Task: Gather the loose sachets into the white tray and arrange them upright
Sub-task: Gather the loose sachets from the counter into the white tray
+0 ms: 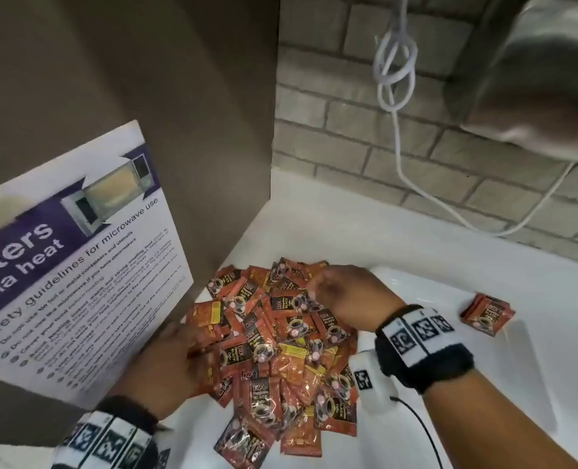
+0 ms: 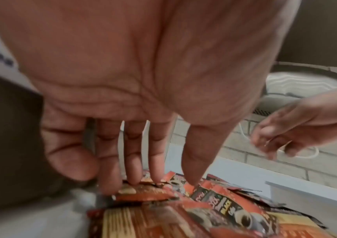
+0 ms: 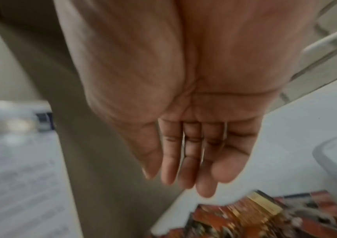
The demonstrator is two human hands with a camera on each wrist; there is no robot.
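A pile of loose red-and-black coffee sachets [image 1: 274,346] lies on the white counter, also seen in the left wrist view [image 2: 204,209] and blurred in the right wrist view [image 3: 255,215]. My left hand [image 1: 192,343] is at the pile's left edge, its straight fingertips [image 2: 135,178] touching the sachets. My right hand [image 1: 318,286] hovers over the pile's far right part with straight fingers [image 3: 188,182] and holds nothing. The white tray [image 1: 483,384] sits right of the pile, with a small stack of sachets [image 1: 487,313] lying in it.
A brown panel with a microwave safety poster [image 1: 77,265] stands close on the left. A brick wall [image 1: 348,130] runs behind, with a knotted white cable [image 1: 395,96] hanging down it. A metallic appliance [image 1: 534,79] overhangs the top right.
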